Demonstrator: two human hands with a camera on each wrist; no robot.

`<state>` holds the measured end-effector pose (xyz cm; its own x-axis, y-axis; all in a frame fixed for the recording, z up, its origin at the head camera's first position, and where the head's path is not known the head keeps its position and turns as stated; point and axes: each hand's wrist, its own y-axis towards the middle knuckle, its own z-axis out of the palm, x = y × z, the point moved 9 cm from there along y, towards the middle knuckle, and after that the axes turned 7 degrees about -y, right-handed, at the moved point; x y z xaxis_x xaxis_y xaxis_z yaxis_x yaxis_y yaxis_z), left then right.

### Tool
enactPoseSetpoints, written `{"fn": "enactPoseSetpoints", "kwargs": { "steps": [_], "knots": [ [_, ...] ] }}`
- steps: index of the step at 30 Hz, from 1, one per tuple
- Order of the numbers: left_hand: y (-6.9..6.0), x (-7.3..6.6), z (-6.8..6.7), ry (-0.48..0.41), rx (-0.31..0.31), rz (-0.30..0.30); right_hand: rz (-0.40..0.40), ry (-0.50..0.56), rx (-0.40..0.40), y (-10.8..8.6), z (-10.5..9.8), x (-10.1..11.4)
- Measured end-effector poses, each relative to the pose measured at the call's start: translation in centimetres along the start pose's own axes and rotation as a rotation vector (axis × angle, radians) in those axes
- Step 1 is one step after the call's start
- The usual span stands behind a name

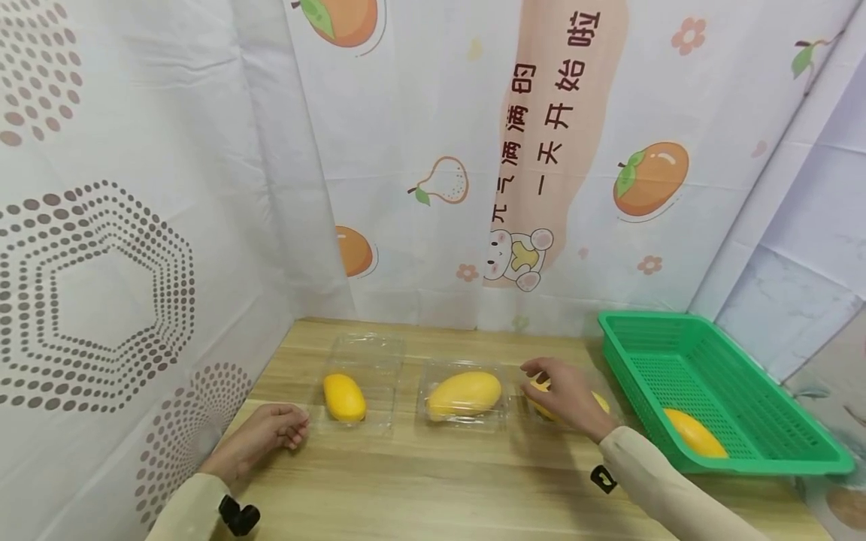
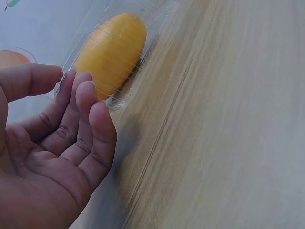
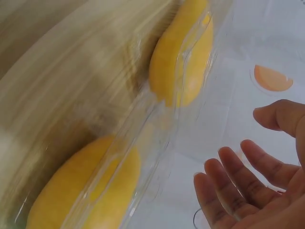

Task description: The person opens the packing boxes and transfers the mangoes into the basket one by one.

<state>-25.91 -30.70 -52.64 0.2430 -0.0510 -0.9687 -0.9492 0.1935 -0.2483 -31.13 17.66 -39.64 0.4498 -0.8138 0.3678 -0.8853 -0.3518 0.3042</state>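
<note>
Three clear plastic boxes stand in a row on the wooden table, each with a yellow mango. The left box point(image 1: 382, 391) has its lid raised behind, with a mango point(image 1: 344, 398) inside; my left hand point(image 1: 264, 439) hangs beside it, fingers loosely curled, holding nothing. In the middle box lies another mango point(image 1: 465, 394). My right hand point(image 1: 564, 394) is over the right box, partly hiding its mango point(image 1: 601, 402). In the right wrist view, the fingers of my right hand point(image 3: 252, 181) are relaxed and apart, with nothing between them.
At the right stands a green basket point(image 1: 764, 464) with one mango point(image 1: 695, 433) at its near left. Printed curtains hang behind the wooden table point(image 1: 419, 488) and along its left side.
</note>
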Motion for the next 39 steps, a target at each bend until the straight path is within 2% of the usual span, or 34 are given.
{"fn": "enactPoseSetpoints", "kwargs": {
  "steps": [10, 22, 31, 39],
  "knots": [
    [0.1, 0.0, 0.0, -0.011, -0.004, -0.01, 0.039, 0.069, 0.042, 0.4, 1.9, 0.9],
    [0.1, -0.2, 0.0, -0.004, 0.01, 0.016, 0.015, 0.148, 0.07, 0.9, 3.4, 3.0],
    [-0.4, 0.3, -0.2, -0.004, -0.004, 0.027, -0.064, 0.163, 0.107, 2.0, 4.6, 5.6],
    [-0.1, 0.0, 0.0, -0.002, 0.015, 0.022, -0.105, 0.176, 0.099, 1.7, 5.5, 6.8]
  ]
}}
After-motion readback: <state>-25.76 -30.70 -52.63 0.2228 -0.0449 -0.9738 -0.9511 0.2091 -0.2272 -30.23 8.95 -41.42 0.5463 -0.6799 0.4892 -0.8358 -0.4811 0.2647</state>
